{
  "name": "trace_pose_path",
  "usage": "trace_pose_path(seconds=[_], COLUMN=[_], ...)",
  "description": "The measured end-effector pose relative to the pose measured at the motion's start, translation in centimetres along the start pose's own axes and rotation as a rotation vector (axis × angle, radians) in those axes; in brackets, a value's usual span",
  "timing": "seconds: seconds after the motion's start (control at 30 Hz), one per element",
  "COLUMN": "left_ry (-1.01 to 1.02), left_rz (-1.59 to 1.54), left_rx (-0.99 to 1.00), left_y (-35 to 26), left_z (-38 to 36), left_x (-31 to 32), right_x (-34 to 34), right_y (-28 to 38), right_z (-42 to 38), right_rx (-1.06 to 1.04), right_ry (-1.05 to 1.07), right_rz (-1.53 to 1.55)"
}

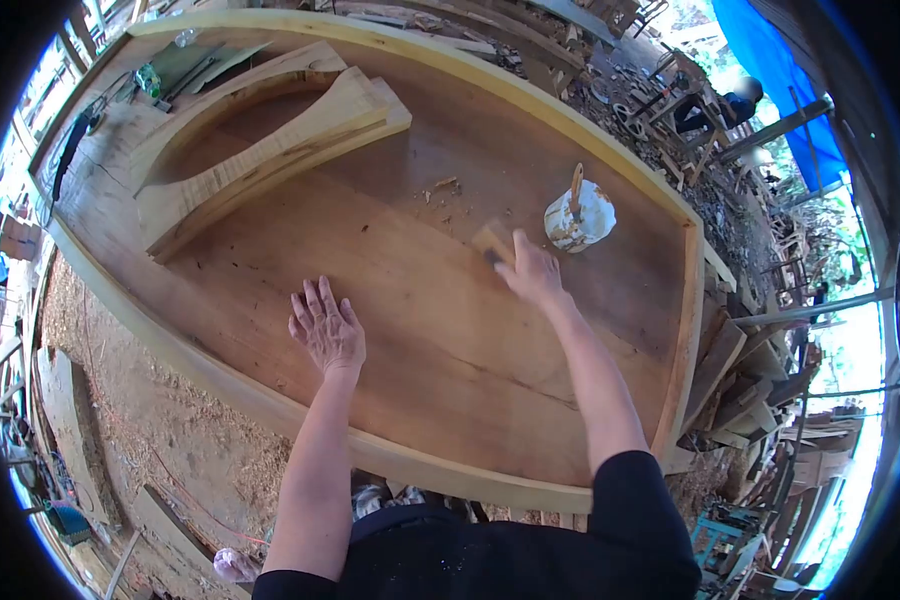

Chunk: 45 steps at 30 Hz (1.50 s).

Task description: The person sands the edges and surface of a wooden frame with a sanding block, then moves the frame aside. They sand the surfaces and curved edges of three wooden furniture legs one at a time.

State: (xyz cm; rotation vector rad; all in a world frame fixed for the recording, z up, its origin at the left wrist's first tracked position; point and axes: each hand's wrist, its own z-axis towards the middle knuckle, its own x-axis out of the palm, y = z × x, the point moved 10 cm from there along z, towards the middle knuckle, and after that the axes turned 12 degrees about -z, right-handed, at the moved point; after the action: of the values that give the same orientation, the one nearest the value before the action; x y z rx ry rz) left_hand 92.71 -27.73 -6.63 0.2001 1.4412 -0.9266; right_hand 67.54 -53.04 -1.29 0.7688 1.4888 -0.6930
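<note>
Palm down with its fingers spread, my left hand (328,328) rests on the broad wooden panel (410,300), left of its middle. My right hand (533,270) grips a small wooden block (494,242), slightly blurred, against the panel. Just up and to the right of that hand stands a white tub (592,220) smeared with brown, with a brush handle (576,185) sticking out. Wood shavings (446,190) lie scattered on the panel beyond the block.
Curved wooden pieces (270,150) lie at the panel's upper left. A raised wooden rim (530,95) borders the panel. Lumber (735,375) is piled at the right. A seated person (738,105) is at the far upper right. Sawdust covers the ground at lower left.
</note>
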Motion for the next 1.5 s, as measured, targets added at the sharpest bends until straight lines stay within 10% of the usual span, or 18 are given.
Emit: trace_pose_path(seconds=[0.17, 0.47, 0.8, 1.03, 1.33, 1.5], left_ry=[0.058, -0.002, -0.014, -0.028, -0.068, -0.093], left_rz=[0.008, -0.007, -0.044, -0.149, -0.129, -0.112], left_rx=[-0.025, -0.006, -0.019, -0.034, -0.012, -0.006], left_y=[0.0, -0.2, 0.4, 0.7, 0.7, 0.7], left_z=[0.1, 0.1, -0.1, 0.0, -0.2, -0.3], left_x=[0.4, -0.3, 0.3, 0.2, -0.2, 0.1], right_x=[-0.8, 1.9, 1.1, 3.1, 0.7, 0.7], right_y=[-0.5, 6.2, 13.2, 7.7, 17.0, 14.8], right_z=[2.9, -19.1, 1.2, -20.3, 2.1, -0.7], right_rx=[0.157, 0.237, 0.13, 0.302, 0.039, 0.014], right_ry=[-0.013, 0.21, 0.042, 0.231, -0.038, 0.023], right_rz=[0.048, 0.118, 0.126, 0.064, 0.096, 0.063])
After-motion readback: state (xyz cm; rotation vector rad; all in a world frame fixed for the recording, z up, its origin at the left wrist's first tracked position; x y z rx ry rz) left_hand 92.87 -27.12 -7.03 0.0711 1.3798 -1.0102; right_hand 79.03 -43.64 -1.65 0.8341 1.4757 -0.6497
